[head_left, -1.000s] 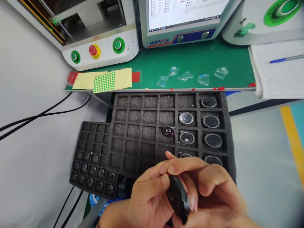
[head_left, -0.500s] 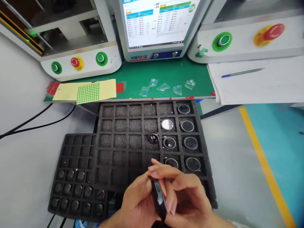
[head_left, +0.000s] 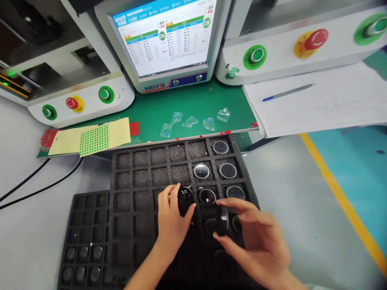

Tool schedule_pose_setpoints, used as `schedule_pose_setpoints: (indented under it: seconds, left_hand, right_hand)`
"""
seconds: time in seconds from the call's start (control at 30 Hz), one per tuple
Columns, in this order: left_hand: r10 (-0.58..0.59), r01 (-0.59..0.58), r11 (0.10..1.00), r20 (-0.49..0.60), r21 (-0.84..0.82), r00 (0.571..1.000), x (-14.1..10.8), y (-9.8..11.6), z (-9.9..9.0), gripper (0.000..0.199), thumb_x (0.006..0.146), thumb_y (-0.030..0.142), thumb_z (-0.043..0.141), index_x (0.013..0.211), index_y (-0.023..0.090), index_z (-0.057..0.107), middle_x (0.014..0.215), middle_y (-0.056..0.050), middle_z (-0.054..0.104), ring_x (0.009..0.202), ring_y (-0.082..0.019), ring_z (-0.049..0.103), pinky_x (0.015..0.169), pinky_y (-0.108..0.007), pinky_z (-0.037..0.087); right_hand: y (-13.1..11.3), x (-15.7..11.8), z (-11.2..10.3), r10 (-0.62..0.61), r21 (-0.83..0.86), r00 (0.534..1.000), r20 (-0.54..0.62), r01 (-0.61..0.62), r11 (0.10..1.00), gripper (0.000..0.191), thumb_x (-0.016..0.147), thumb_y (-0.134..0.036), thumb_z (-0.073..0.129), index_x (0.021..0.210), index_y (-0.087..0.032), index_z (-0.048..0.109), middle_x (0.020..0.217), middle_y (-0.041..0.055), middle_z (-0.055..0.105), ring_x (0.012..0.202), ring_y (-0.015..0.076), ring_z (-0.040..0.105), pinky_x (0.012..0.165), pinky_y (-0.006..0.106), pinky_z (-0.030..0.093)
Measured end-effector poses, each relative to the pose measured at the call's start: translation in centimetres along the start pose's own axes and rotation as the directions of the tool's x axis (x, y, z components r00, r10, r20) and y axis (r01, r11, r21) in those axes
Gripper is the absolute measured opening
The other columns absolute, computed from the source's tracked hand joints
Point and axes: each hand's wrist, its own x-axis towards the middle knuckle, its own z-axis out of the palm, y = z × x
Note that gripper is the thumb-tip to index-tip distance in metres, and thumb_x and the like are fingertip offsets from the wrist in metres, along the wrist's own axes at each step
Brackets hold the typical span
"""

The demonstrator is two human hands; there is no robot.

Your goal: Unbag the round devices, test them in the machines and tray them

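My left hand [head_left: 172, 217] reaches into the foam tray [head_left: 141, 191], its fingers and thumb around a round black watch [head_left: 185, 192] whose lit face shows digits. My fingers hide part of that watch. To its right, my right hand [head_left: 256, 237] pinches a dark, blurred watch [head_left: 223, 221] between thumb and fingertips, held edge-on above the tray. Below my fingers lie more round watches in their compartments, among them a silver-rimmed one [head_left: 207, 196] and a brighter-faced one [head_left: 201, 171].
A second foam tray [head_left: 87, 217] holding small round dark parts sits lower left. On the green bench [head_left: 193, 100] lie clear film scraps [head_left: 190, 122] and a green-dot sticker sheet [head_left: 94, 139]. Behind stand a monitor [head_left: 169, 44] and button panels. Papers [head_left: 302, 112] with a pen [head_left: 288, 92] lie right.
My hands were together on the dark watch; now they are apart. The left has moved up to the lit watch, while the right keeps the dark one. The view has shifted, and the screen shows two OK marks.
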Motion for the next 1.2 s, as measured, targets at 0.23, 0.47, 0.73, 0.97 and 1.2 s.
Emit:
schedule_pose_setpoints:
  seconds: [0.23, 0.47, 0.73, 0.97, 1.2]
  left_hand:
    - [0.364, -0.363, 0.876, 0.061, 0.318, 0.93, 1.4, -2.1, 0.1, 0.041, 0.082, 0.009, 0.068, 0.121, 0.016, 0.057, 0.104, -0.01, 0.071, 0.094, -0.023, 0.069, 0.083, -0.034, 0.06]
    - [0.287, -0.311, 0.882, 0.12, 0.354, 0.95, 5.9, -2.5, -4.5, 0.037, 0.078, 0.014, 0.073, 0.113, 0.018, 0.063, 0.111, -0.009, 0.071, 0.101, -0.027, 0.07, 0.09, -0.04, 0.059]
    - [0.287, -0.308, 0.856, 0.112, 0.415, 0.951, 13.6, 0.6, -9.3, 0.037, 0.083, 0.021, 0.069, 0.119, 0.019, 0.063, 0.118, -0.009, 0.068, 0.112, -0.026, 0.064, 0.099, -0.039, 0.052]
    - [0.163, -0.24, 0.83, 0.193, 0.504, 0.968, 25.4, 2.0, -8.4, 0.029, 0.09, 0.031, 0.064, 0.114, 0.014, 0.063, 0.117, -0.01, 0.065, 0.108, -0.024, 0.062, 0.095, -0.046, 0.051]
    - [0.127, -0.257, 0.808, 0.269, 0.53, 0.955, 28.6, 0.3, -6.7, 0.029, 0.091, 0.036, 0.063, 0.111, 0.014, 0.064, 0.113, -0.008, 0.066, 0.101, -0.022, 0.065, 0.089, -0.044, 0.055]
  right_hand:
    - [0.8, 0.2, 0.0, -0.125, -0.294, 0.992, 0.019, 0.126, 0.948, 0.041, 0.079, -0.005, 0.067, 0.11, -0.024, 0.049, 0.112, 0.0064, 0.066, 0.106, 0.0158, 0.068, 0.093, 0.026, 0.055]
    - [3.1, 6.9, 0.5, -0.057, -0.571, 0.925, 0.377, 0.28, 0.772, 0.042, 0.071, -0.008, 0.069, 0.107, -0.023, 0.053, 0.105, 0.009, 0.07, 0.098, 0.0262, 0.07, 0.085, 0.042, 0.059]
    - [3.6, 16.3, 1.2, 0.068, -0.675, 0.916, 0.395, 0.24, 0.698, 0.037, 0.075, -0.014, 0.073, 0.109, -0.019, 0.057, 0.109, 0.0082, 0.068, 0.105, 0.0239, 0.065, 0.094, 0.043, 0.053]
    - [5.5, 27.7, 0.6, 0.24, -0.812, 0.912, 0.332, 0.146, 0.566, 0.03, 0.094, -0.034, 0.061, 0.119, -0.015, 0.06, 0.116, 0.0078, 0.064, 0.1, 0.0208, 0.065, 0.087, 0.042, 0.056]
    - [8.1, 30.1, 0.2, 0.319, -0.825, 0.863, 0.39, 0.174, 0.537, 0.029, 0.095, -0.034, 0.061, 0.115, -0.015, 0.061, 0.111, 0.0068, 0.066, 0.095, 0.0189, 0.066, 0.083, 0.039, 0.057]
